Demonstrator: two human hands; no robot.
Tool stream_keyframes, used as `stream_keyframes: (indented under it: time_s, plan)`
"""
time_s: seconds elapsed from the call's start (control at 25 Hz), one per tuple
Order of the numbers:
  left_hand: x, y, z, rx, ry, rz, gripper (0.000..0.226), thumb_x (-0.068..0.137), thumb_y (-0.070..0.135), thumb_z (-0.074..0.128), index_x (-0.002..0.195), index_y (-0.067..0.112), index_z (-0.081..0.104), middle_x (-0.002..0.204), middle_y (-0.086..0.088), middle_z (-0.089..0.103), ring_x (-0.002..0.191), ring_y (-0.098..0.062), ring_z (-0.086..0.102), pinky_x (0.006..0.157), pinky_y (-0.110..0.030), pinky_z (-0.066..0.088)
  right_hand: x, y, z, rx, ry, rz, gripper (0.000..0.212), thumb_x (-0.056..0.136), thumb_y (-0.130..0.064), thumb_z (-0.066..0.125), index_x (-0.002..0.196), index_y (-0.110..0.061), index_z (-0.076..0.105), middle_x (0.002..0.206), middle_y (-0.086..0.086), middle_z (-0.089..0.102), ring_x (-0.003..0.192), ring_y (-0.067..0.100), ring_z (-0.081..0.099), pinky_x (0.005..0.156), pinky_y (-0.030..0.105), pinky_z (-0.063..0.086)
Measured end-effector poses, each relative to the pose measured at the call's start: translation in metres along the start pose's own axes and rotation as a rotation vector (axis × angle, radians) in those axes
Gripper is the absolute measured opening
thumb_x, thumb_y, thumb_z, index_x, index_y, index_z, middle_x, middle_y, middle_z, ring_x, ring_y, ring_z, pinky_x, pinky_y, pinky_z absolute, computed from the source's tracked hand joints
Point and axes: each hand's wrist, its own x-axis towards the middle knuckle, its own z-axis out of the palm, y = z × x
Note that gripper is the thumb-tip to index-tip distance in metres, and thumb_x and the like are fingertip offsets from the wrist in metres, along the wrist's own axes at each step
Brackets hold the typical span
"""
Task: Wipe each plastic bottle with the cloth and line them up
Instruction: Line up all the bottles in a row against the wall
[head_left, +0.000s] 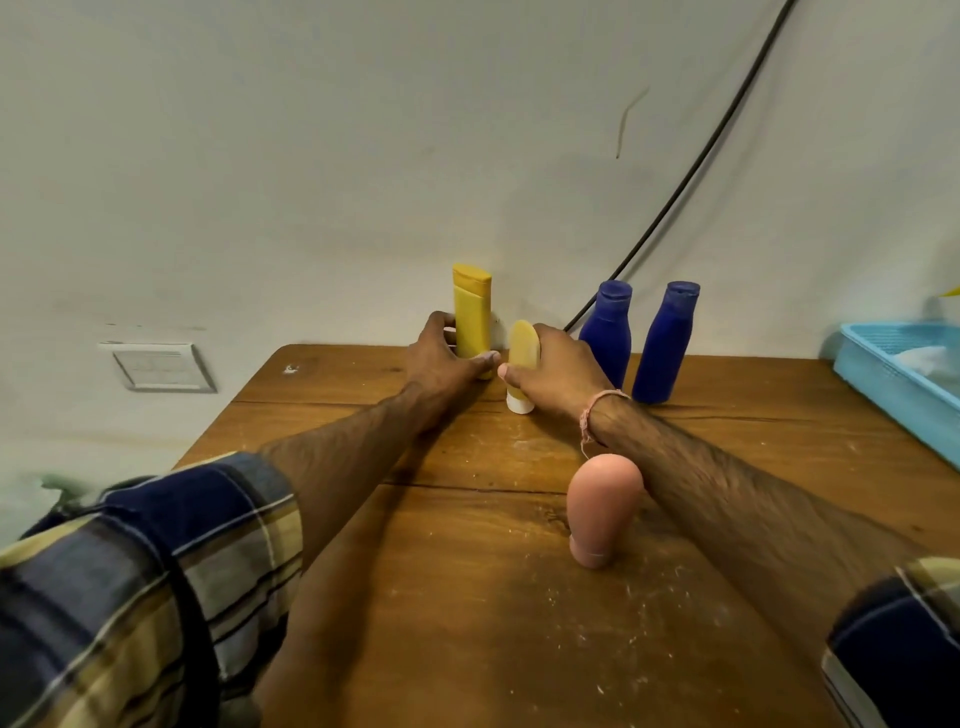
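Observation:
A tall yellow bottle (471, 312) stands upright at the table's far edge against the wall, and my left hand (441, 358) is wrapped around its lower part. Just to its right, a small pale-yellow tube with a white cap (522, 345) stands cap-down, gripped by my right hand (558, 371). Two dark blue bottles (608, 332) (667, 340) stand upright to the right of that. A pink tube (602, 506) stands cap-down nearer to me, under my right forearm. A white cloth (922, 358) lies in the blue basket.
A light blue plastic basket (883, 379) sits at the wooden table's (467, 597) right edge. A black cable (701, 156) runs down the wall behind the blue bottles. A wall switch plate (158, 366) is at the left, beyond the table.

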Motion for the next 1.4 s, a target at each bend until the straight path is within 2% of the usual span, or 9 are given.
stream_keyframes:
  time_s: [0.2, 0.44, 0.6, 0.68, 0.76, 0.88, 1.04, 1.2, 1.4]
  plan:
    - [-0.006, -0.005, -0.003, -0.046, 0.010, 0.027, 0.075, 0.076, 0.041, 0.086, 0.136, 0.018, 0.047, 0.130, -0.008, 0.064, 0.103, -0.020, 0.062, 0.083, -0.030, 0.054, -0.003, 0.008, 0.006, -0.038, -0.009, 0.023, 0.062, 0.091, -0.036, 0.067, 0.142, -0.015, 0.039, 0.135, 0.008, 0.055, 0.120, 0.027, 0.056, 0.089, 0.032, 0.048]
    - [-0.017, -0.009, -0.011, -0.079, 0.016, 0.015, 0.075, 0.076, 0.041, 0.087, 0.137, 0.021, 0.047, 0.130, -0.005, 0.064, 0.109, -0.021, 0.064, 0.090, -0.038, 0.058, -0.012, 0.014, 0.015, -0.005, 0.024, -0.042, 0.063, 0.087, -0.037, 0.071, 0.140, -0.017, 0.043, 0.132, 0.006, 0.058, 0.117, 0.024, 0.058, 0.092, 0.032, 0.048]
    - [-0.024, -0.012, -0.018, -0.178, 0.043, -0.006, 0.075, 0.076, 0.016, 0.083, 0.139, 0.020, 0.042, 0.136, -0.003, 0.055, 0.123, -0.022, 0.056, 0.097, -0.038, 0.054, -0.011, 0.012, 0.020, 0.029, -0.013, -0.120, 0.068, 0.082, -0.040, 0.074, 0.140, -0.017, 0.046, 0.132, 0.006, 0.060, 0.116, 0.022, 0.059, 0.089, 0.028, 0.047]
    - [-0.037, -0.017, -0.027, -0.267, 0.097, -0.026, 0.065, 0.077, 0.007, 0.078, 0.131, 0.018, 0.044, 0.127, -0.004, 0.056, 0.120, -0.024, 0.058, 0.095, -0.038, 0.056, -0.009, 0.010, 0.025, 0.040, -0.029, -0.148, 0.071, 0.081, -0.041, 0.075, 0.141, -0.017, 0.045, 0.133, 0.005, 0.059, 0.117, 0.021, 0.059, 0.087, 0.025, 0.044]
    - [-0.055, -0.018, -0.031, -0.279, 0.019, 0.036, 0.059, 0.079, 0.023, 0.083, 0.126, 0.020, 0.047, 0.117, 0.000, 0.058, 0.107, -0.019, 0.062, 0.084, -0.033, 0.058, -0.007, 0.009, 0.029, 0.042, -0.020, -0.183, 0.067, 0.082, -0.039, 0.074, 0.140, -0.018, 0.047, 0.132, 0.004, 0.061, 0.116, 0.021, 0.059, 0.088, 0.026, 0.046]
    - [-0.071, -0.010, -0.026, -0.103, -0.028, 0.133, 0.071, 0.073, 0.051, 0.086, 0.127, 0.026, 0.048, 0.112, 0.009, 0.058, 0.093, -0.007, 0.062, 0.074, -0.024, 0.057, -0.005, 0.012, 0.032, -0.008, -0.025, -0.240, 0.051, 0.087, -0.030, 0.073, 0.133, -0.017, 0.054, 0.124, 0.005, 0.065, 0.113, 0.022, 0.062, 0.091, 0.030, 0.049]
    - [-0.070, -0.001, -0.019, 0.014, 0.036, 0.121, 0.062, 0.078, 0.042, 0.084, 0.126, 0.023, 0.050, 0.110, 0.008, 0.059, 0.085, -0.004, 0.061, 0.071, -0.026, 0.060, -0.002, 0.025, 0.025, -0.011, -0.197, -0.240, 0.052, 0.080, -0.027, 0.080, 0.128, -0.019, 0.059, 0.123, -0.001, 0.067, 0.113, 0.016, 0.063, 0.089, 0.024, 0.050]
    - [-0.062, -0.007, -0.026, -0.001, 0.145, 0.093, 0.060, 0.079, 0.037, 0.083, 0.125, 0.018, 0.051, 0.113, 0.003, 0.061, 0.092, -0.010, 0.062, 0.075, -0.026, 0.058, -0.004, 0.029, 0.022, 0.133, -0.241, -0.200, 0.075, 0.083, -0.012, 0.076, 0.147, -0.025, 0.039, 0.139, -0.002, 0.056, 0.123, 0.014, 0.058, 0.094, 0.025, 0.052]
    - [-0.045, -0.019, -0.041, -0.034, 0.093, 0.041, 0.063, 0.079, 0.038, 0.083, 0.130, 0.019, 0.051, 0.119, 0.001, 0.061, 0.095, -0.010, 0.061, 0.073, -0.023, 0.054, 0.020, 0.014, 0.034, 0.033, -0.086, -0.184, 0.089, 0.084, -0.026, 0.076, 0.152, -0.028, 0.019, 0.154, 0.002, 0.037, 0.133, 0.024, 0.048, 0.104, 0.045, 0.048]
